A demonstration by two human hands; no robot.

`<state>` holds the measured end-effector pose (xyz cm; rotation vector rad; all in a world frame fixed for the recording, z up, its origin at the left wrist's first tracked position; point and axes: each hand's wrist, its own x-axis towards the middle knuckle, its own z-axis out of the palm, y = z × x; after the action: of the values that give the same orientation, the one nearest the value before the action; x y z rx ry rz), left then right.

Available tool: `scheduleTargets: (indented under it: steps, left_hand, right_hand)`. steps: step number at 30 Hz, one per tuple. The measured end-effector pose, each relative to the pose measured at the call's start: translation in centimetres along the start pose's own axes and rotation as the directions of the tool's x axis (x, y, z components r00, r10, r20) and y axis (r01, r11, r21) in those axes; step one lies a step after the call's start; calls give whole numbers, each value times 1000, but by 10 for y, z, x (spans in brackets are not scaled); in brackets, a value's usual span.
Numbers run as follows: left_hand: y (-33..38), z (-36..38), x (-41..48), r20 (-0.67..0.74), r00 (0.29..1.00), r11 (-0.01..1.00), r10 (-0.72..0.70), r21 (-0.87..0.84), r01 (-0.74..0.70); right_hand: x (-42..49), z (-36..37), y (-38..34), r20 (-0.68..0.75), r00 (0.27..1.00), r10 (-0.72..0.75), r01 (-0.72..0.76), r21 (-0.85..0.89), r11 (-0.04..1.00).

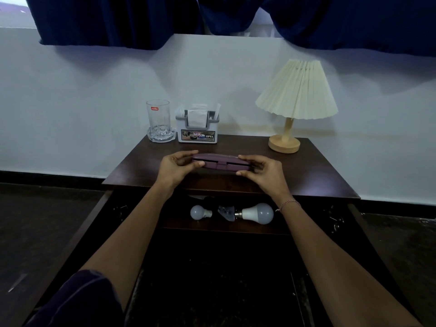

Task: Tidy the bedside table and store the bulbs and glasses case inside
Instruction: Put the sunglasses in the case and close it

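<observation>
Both hands hold the purple glasses case (220, 163) lengthwise above the middle of the dark wooden bedside table (318, 175); whether the case touches the top or sits just above it, cannot tell. Left hand (175, 167) grips the case's left end, thumb on the front edge, fingers over the top. Right hand (264, 172) grips the right end the same way, a thread bracelet (289, 204) on its wrist. Case is closed, hinge side facing the camera. Below the tabletop the compartment is open: small bulb (197, 212) on the left, large bulb (258, 213) on the right, both lying on their sides with caps pointing toward each other, a small clear object (226, 212) between them, too unclear to name. At the back of the table: empty glass (158, 119) standing in a glass ashtray-like dish (161, 136), white tissue holder (197, 128) just beside it, pleated-shade lamp (296, 95) at the right corner. Dark blue curtain (106, 20) hangs above the white wall.
</observation>
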<state>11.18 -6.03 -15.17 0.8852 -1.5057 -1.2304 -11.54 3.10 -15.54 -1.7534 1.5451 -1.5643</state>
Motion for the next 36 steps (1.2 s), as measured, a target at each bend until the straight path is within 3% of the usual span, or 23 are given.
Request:
scheduleTargets:
  steps: [36]
  left_hand:
    - [1, 0, -1, -20, 1000, 1000, -6, 26, 7]
  right_hand:
    - [2, 0, 2, -7, 1000, 4, -4, -28, 1000]
